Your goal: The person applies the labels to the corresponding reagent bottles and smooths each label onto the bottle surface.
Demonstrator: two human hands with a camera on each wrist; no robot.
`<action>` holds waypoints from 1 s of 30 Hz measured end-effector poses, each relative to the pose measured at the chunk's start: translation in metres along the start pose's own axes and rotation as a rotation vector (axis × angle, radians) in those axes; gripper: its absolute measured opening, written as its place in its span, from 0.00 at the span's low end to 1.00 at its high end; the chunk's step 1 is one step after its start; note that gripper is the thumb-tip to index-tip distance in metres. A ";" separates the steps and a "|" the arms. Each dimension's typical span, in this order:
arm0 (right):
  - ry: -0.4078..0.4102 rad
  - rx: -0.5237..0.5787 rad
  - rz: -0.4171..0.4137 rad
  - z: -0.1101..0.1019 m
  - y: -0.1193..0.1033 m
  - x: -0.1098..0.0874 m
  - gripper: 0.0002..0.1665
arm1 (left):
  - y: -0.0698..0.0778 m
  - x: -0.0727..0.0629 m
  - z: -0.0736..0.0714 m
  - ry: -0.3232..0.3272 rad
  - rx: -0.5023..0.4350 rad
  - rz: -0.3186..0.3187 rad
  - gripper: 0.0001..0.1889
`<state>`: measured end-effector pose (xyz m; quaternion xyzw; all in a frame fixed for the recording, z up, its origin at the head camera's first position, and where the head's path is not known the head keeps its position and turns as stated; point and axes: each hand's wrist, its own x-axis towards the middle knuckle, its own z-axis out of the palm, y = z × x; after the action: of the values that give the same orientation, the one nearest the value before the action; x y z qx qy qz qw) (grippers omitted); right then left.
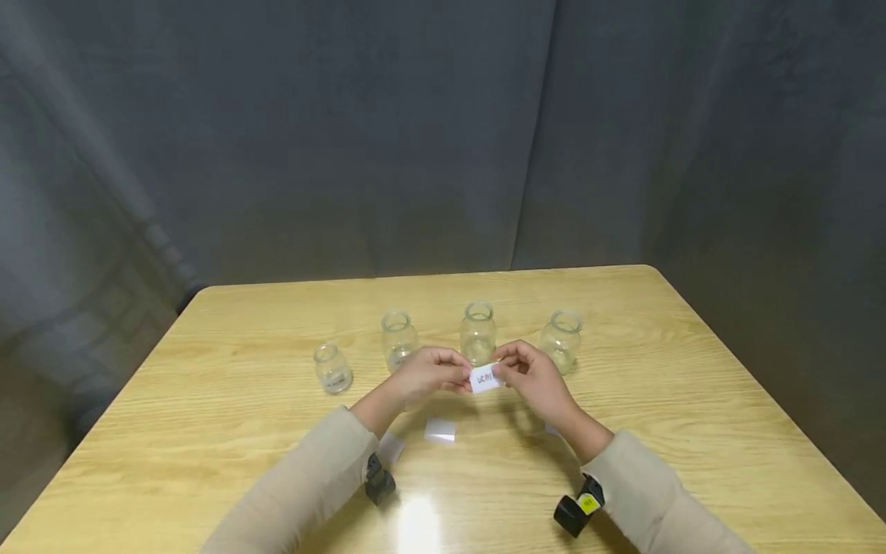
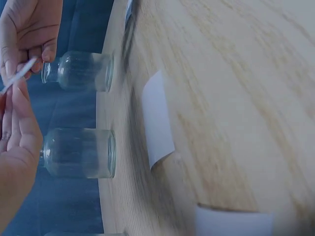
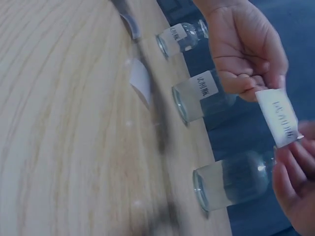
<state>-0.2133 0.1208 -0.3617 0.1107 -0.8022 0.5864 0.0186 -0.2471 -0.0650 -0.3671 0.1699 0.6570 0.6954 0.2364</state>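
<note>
Above the table a small white paper label with dark printed characters is stretched between both hands. The left hand pinches one end of it between thumb and fingers. At the opposite end the right hand pinches it the same way. Just behind the label stands a clear glass jar bearing no label. In the right wrist view, two other jars carry white labels: a smaller jar and a larger jar. Another glass jar stands behind the right hand, partly covered by it.
Loose white labels lie on the wooden table: one flat label before the hands, another label beside the left wrist, and a label mostly hidden under the right forearm. A dark curtain hangs behind the table.
</note>
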 end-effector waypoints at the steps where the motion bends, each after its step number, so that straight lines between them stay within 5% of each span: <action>1: 0.044 -0.025 0.001 0.000 0.000 0.000 0.09 | 0.000 0.000 0.000 0.020 0.011 0.003 0.09; 3: 0.099 -0.056 0.008 0.001 0.000 -0.001 0.07 | 0.001 -0.001 -0.002 0.056 0.034 0.003 0.08; 6: 0.070 -0.085 0.003 0.006 0.002 -0.003 0.06 | 0.001 -0.001 -0.002 0.078 0.039 -0.005 0.08; 13: -0.060 -0.050 -0.007 0.019 -0.008 -0.012 0.13 | -0.001 -0.002 0.003 0.023 0.070 -0.007 0.08; 17: -0.066 -0.067 -0.016 0.020 -0.017 -0.017 0.11 | -0.003 -0.003 0.005 0.016 0.106 -0.016 0.06; 23: -0.062 -0.086 -0.037 0.020 0.007 -0.010 0.14 | -0.003 -0.001 0.009 0.007 0.147 -0.014 0.07; 30: -0.067 -0.080 -0.028 0.018 0.006 -0.009 0.10 | 0.001 0.000 0.007 -0.007 0.183 -0.008 0.05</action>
<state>-0.2043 0.1069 -0.3743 0.1408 -0.8237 0.5493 0.0045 -0.2431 -0.0588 -0.3659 0.1908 0.7176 0.6309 0.2249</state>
